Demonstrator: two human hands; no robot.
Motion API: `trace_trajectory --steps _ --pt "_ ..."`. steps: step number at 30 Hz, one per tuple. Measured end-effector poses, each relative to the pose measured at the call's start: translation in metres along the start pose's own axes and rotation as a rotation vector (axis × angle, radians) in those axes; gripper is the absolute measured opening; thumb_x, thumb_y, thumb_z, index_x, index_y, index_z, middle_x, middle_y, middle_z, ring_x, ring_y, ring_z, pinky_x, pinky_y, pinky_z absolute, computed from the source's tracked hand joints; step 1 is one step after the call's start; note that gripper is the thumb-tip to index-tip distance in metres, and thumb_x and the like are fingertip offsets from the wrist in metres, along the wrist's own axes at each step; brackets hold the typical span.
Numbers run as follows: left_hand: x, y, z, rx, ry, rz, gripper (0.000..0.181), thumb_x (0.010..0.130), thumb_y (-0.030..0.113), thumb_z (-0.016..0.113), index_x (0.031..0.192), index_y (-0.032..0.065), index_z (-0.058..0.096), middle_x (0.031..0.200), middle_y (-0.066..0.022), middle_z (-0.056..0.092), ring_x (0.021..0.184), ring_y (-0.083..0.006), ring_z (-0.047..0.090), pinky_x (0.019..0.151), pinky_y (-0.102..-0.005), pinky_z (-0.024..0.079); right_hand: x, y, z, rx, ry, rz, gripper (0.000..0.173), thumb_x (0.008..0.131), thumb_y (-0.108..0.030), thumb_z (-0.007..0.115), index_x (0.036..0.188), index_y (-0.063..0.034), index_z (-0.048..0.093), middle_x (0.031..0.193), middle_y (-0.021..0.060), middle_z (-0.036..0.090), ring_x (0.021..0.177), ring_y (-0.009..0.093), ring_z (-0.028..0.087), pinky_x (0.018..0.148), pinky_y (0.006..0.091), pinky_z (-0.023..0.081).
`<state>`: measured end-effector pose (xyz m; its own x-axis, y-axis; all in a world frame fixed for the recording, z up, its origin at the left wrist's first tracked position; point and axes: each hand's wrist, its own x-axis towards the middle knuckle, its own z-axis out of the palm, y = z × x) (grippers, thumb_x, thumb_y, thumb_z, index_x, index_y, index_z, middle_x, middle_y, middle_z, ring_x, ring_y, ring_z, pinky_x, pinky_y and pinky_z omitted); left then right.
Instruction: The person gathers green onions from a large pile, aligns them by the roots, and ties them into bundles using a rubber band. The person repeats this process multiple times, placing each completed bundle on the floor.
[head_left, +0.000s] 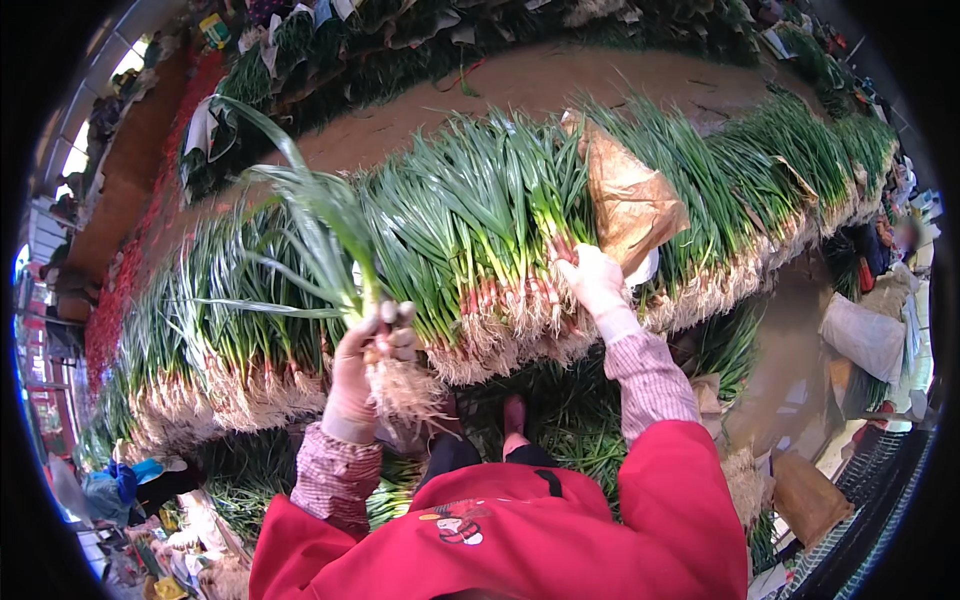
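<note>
My left hand (358, 367), in a pale glove, is closed around a small bunch of green onions (367, 277), just above its pale roots. The leaves point up and to the left. My right hand (592, 276), also gloved, touches the stems of green onions at the right end of a long packed row of green onions (487, 247); its fingertips lie at the reddish stem bases. Right beside it, a crumpled sheet of brown paper (630, 199) stands between two sections of the row.
Behind the row runs a brown floor strip (517, 79), with more heaped green onions (360, 67) beyond. Loose green leaves (585, 427) lie around my feet. Brown paper (806, 499) and a white sack (862, 337) are at right. Red material (150, 255) lines the far left.
</note>
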<state>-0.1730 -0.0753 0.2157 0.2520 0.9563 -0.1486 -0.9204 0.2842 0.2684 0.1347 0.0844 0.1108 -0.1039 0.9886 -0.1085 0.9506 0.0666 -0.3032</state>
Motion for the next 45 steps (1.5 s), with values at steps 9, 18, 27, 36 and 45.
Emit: trace_trajectory --steps 9,18,27,36,45 --pt "0.083 -0.095 -0.041 -0.018 0.226 -0.280 0.017 0.087 0.009 0.054 0.096 -0.0044 0.059 0.093 -0.0135 0.065 0.084 -0.0212 0.063 0.081 -0.0327 0.051 -0.098 -0.061 -0.018 0.021 0.030 -0.504 0.020 0.078 -0.024 0.061 0.084 -0.0048 0.060 0.076 0.0117 0.061 0.075 0.029 0.063 0.066 0.0393 0.049" --pt "0.040 -0.062 0.000 -0.190 0.171 0.079 0.032 0.086 0.021 0.057 0.114 0.0051 0.053 0.111 -0.0117 0.050 0.091 -0.0185 0.050 0.077 -0.0322 0.050 -0.019 0.009 0.009 0.293 0.208 -0.214 0.035 0.080 -0.036 0.065 0.096 -0.0060 0.062 0.086 0.0111 0.062 0.082 0.027 0.062 0.074 0.0353 0.049" --pt "0.065 -0.094 -0.067 -0.034 0.309 -0.185 0.048 0.084 0.019 0.054 0.124 -0.0070 0.047 0.119 -0.0215 0.056 0.110 -0.0336 0.055 0.096 -0.0444 0.044 -0.006 -0.008 0.008 0.128 -0.021 0.011 0.028 0.079 -0.034 0.060 0.088 -0.0083 0.061 0.090 0.0123 0.061 0.081 0.030 0.062 0.072 0.0421 0.049" --pt "0.071 -0.110 -0.075 -0.083 0.357 -0.300 0.035 0.087 0.017 0.052 0.113 -0.0062 0.052 0.104 -0.0230 0.062 0.088 -0.0363 0.063 0.082 -0.0497 0.051 -0.057 -0.036 0.018 1.150 -0.121 -0.035 0.017 0.089 -0.023 0.060 0.091 -0.0068 0.064 0.076 0.0017 0.060 0.063 0.011 0.056 0.055 0.0265 0.047" --pt "0.046 -0.110 -0.046 -0.198 0.175 -0.148 0.034 0.079 0.015 0.059 0.108 0.0012 0.049 0.090 -0.0054 0.049 0.082 -0.0146 0.049 0.072 -0.0315 0.043 -0.067 -0.039 0.073 2.221 -0.366 0.660 0.013 0.091 -0.013 0.056 0.097 -0.0031 0.062 0.080 0.0024 0.060 0.064 0.011 0.057 0.055 0.0252 0.048"
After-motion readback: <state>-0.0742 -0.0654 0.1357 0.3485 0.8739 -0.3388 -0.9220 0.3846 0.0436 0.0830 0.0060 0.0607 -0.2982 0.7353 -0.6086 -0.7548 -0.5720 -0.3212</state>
